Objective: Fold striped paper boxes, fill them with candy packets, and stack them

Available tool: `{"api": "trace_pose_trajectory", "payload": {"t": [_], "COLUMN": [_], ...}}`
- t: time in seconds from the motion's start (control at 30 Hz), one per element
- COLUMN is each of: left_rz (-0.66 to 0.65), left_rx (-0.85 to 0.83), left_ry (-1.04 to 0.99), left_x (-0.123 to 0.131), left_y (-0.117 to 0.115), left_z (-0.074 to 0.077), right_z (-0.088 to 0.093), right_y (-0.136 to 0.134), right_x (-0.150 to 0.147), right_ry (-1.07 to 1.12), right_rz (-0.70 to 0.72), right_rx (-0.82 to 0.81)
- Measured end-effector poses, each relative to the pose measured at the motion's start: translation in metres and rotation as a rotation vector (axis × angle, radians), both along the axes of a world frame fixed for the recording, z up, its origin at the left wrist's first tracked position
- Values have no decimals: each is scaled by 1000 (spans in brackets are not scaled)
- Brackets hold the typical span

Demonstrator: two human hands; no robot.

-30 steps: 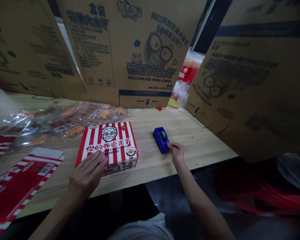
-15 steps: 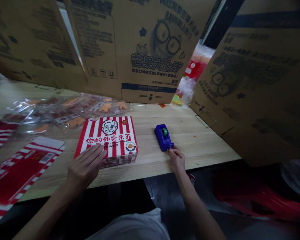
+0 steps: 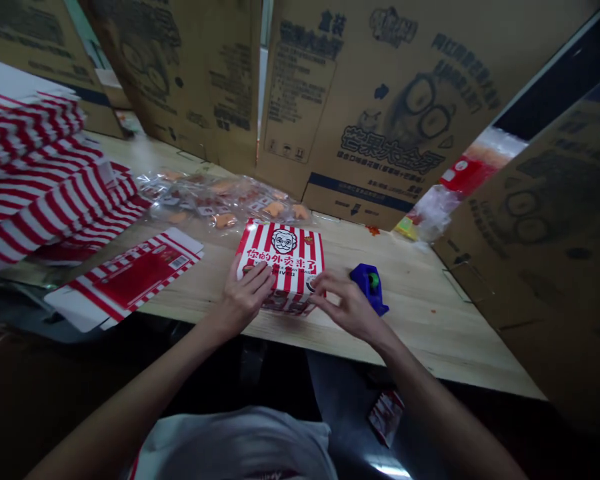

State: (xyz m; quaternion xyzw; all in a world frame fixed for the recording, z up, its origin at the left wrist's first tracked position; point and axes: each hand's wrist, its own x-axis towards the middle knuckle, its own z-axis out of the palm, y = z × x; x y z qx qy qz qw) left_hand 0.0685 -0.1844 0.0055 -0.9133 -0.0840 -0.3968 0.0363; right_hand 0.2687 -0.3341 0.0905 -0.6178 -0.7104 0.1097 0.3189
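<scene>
Steadying a red-and-white striped box (image 3: 280,257) near the middle of the bench (image 3: 405,313), the left hand (image 3: 245,300) lies open, its fingers (image 3: 255,280) spread over the box's near left side, apparently to keep it from sliding. The right hand (image 3: 345,307) curls narrow, its fingertips (image 3: 330,283) at the box's right edge, though whether they grip it I cannot tell. At 3 o'clock from the box, a blue tape dispenser (image 3: 369,288) sits handily close to that hand. A flat striped blank (image 3: 125,280) lies at 9 o'clock, a stack of striped blanks (image 3: 45,173) at 10, and a plastic bag of orange pastries (image 3: 225,203) at 11, seemingly kept back from the hands
</scene>
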Motion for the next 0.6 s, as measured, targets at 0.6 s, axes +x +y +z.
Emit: {"api": "trace_pose_trajectory", "payload": {"t": [0.6], "left_rz": [-20], "left_rx": [-78], "left_ry": [-82], "left_x": [5], "left_y": [-1], "left_z": [-4], "right_z": [30], "right_y": [94], "right_x": [-38], "right_ry": [-905], "right_rz": [286], "right_rx": [-307]}}
